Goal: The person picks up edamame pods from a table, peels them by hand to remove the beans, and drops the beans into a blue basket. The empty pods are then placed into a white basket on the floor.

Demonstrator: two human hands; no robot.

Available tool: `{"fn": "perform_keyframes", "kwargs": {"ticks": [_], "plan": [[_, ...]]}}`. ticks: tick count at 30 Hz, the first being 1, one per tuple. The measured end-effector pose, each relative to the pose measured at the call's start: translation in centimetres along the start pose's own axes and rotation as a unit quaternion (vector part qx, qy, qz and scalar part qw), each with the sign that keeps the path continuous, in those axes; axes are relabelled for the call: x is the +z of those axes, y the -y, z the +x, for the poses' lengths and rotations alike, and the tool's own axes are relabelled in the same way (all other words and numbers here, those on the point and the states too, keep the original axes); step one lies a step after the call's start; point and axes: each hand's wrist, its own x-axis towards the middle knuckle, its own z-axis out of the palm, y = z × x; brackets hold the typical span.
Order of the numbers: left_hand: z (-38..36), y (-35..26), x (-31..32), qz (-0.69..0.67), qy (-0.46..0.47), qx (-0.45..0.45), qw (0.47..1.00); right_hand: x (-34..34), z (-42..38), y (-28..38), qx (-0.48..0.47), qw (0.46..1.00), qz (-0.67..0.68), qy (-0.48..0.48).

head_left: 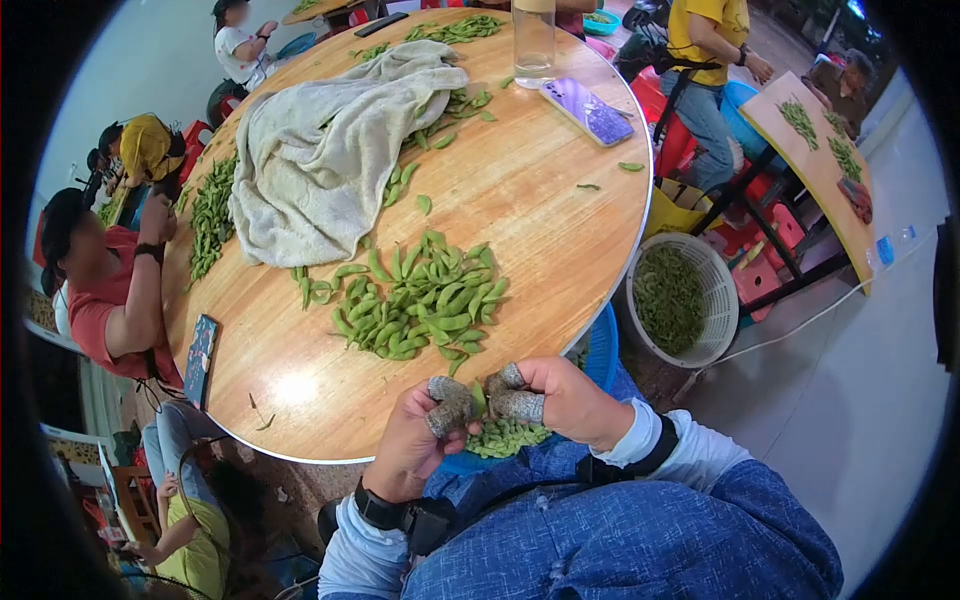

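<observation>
Legible text, brands, numbers or signs: none. Blue label (pixel 885 250) on a clear bottle (pixel 904 236), near the edge of the rectangular side table (pixel 806 150), print too small to read; purple phone (pixel 588 112) on the round table (pixel 545 190), surface markings too small to make out

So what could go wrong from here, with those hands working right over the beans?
The pod between the left hand and right hand could slip and land among the shelled beans below. The patterned phone lies right by the table's edge, so a bump might knock it off. The upright bottle also stands near the edge and could tip if someone jostles the table.
</observation>
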Motion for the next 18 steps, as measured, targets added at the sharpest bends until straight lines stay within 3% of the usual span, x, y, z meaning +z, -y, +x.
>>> {"fn": "perform_keyframes", "kwargs": {"ticks": [18], "plan": [[0.1, 0.5, 1.0, 0.007, 0.0, -0.001, 1.0, -0.2, -1.4, 0.7, 0.01, 1.0, 0.007, 0.002]]}}
